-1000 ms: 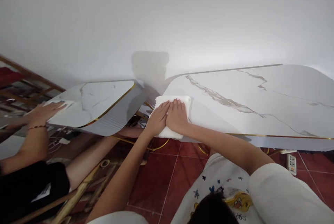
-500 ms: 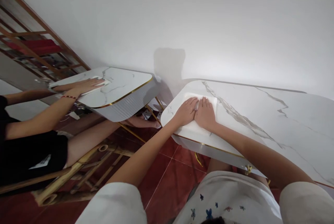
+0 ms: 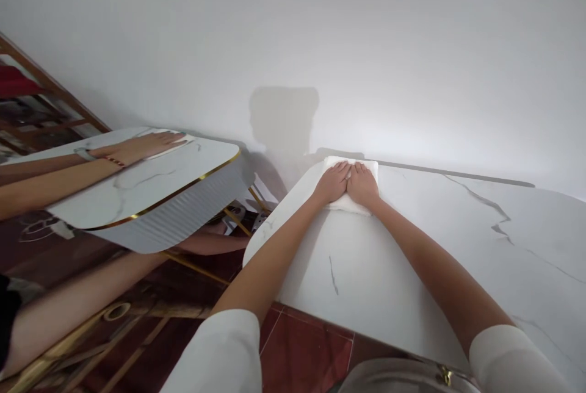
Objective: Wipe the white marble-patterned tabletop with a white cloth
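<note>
Both my hands lie flat, side by side, on a folded white cloth [image 3: 361,168] at the far edge of a white marble-look table [image 3: 412,259], close to the wall. My left hand [image 3: 332,182] presses the cloth's left half with its fingers stretched out. My right hand [image 3: 363,184] presses the right half, touching the left hand. Both arms reach straight across the tabletop. Most of the cloth is hidden under my palms.
To the left stands a smaller marble table [image 3: 151,191] with a gold rim. Another person's hand [image 3: 137,147] lies flat on a white cloth there, and their legs stretch beneath it. Red floor tiles [image 3: 302,350] show below. A wooden frame [image 3: 41,106] leans far left.
My hands and the cloth have slid from the table's near left edge across to its far edge by the wall. The other person's hand has also moved farther across the small table.
</note>
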Demonstrator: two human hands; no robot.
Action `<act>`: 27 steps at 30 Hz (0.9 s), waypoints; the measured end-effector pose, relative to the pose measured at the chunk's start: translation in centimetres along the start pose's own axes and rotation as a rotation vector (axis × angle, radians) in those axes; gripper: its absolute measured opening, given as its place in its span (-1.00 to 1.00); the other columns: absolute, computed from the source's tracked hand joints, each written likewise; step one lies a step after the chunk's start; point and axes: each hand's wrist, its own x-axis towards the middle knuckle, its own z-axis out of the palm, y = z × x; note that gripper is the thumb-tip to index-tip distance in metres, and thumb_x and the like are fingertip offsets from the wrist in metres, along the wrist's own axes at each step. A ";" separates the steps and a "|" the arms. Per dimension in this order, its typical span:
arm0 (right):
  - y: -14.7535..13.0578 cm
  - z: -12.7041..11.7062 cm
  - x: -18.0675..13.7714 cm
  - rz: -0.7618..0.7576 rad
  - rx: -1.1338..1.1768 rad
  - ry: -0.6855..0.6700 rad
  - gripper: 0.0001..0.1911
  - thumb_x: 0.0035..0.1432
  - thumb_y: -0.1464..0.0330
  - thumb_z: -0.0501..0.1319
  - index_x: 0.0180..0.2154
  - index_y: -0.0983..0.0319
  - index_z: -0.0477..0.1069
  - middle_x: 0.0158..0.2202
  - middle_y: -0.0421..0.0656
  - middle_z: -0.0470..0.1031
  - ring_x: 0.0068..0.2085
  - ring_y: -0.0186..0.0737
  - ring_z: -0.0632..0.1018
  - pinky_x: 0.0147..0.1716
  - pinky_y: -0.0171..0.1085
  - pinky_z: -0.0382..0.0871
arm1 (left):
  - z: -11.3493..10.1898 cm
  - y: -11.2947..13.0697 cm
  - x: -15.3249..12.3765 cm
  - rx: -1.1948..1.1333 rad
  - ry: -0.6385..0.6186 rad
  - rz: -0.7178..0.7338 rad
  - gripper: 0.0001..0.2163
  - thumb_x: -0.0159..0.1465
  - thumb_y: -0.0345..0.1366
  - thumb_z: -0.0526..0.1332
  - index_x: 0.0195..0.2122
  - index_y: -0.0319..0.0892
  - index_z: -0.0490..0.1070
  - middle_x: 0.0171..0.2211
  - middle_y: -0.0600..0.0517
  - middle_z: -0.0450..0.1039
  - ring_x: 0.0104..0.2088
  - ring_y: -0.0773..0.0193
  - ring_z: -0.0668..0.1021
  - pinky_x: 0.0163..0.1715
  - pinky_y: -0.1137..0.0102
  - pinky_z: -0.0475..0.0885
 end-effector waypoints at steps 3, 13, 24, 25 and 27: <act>0.9 0.4 1.8 0.002 0.014 0.007 -0.46 0.26 0.45 -0.14 0.22 0.54 0.09 0.28 0.13 0.10 0.29 -0.06 0.11 0.22 -0.15 -0.06 | 0.7 -0.9 1.8 0.003 0.010 -0.003 -0.53 0.30 -0.34 -0.11 0.24 -0.29 0.13 0.28 -0.12 0.10 0.28 0.16 0.14 0.23 0.19 0.09; 2.4 1.0 4.2 0.037 0.058 0.035 -0.47 0.26 0.45 -0.12 0.22 0.53 0.09 0.28 0.13 0.11 0.28 -0.05 0.12 0.21 -0.15 -0.06 | 2.2 -2.2 5.1 0.019 -0.018 -0.028 -0.52 0.28 -0.35 -0.11 0.24 -0.26 0.12 0.29 -0.11 0.08 0.29 0.18 0.12 0.23 0.18 0.08; 7.2 -0.4 2.1 0.100 0.020 0.038 -0.48 0.27 0.44 -0.12 0.21 0.52 0.11 0.27 0.12 0.13 0.27 -0.06 0.13 0.20 -0.15 -0.06 | 3.2 3.2 7.1 0.006 -0.043 0.055 -0.52 0.29 -0.33 -0.08 0.24 -0.32 0.11 0.29 -0.17 0.06 0.28 0.10 0.13 0.23 0.18 0.07; 7.6 -0.5 1.9 0.108 0.014 0.045 -0.48 0.27 0.44 -0.12 0.21 0.52 0.12 0.27 0.11 0.13 0.27 -0.06 0.13 0.20 -0.15 -0.06 | 3.3 3.8 7.4 0.001 -0.050 0.056 -0.52 0.29 -0.33 -0.08 0.24 -0.32 0.11 0.29 -0.17 0.06 0.28 0.10 0.13 0.23 0.18 0.07; 8.2 -0.8 1.5 0.124 -0.001 0.050 -0.48 0.27 0.44 -0.12 0.21 0.51 0.12 0.27 0.11 0.14 0.27 -0.07 0.14 0.20 -0.16 -0.06 | 3.5 4.6 7.7 -0.008 -0.054 0.058 -0.53 0.31 -0.34 -0.10 0.24 -0.30 0.10 0.29 -0.15 0.06 0.28 0.11 0.13 0.23 0.18 0.07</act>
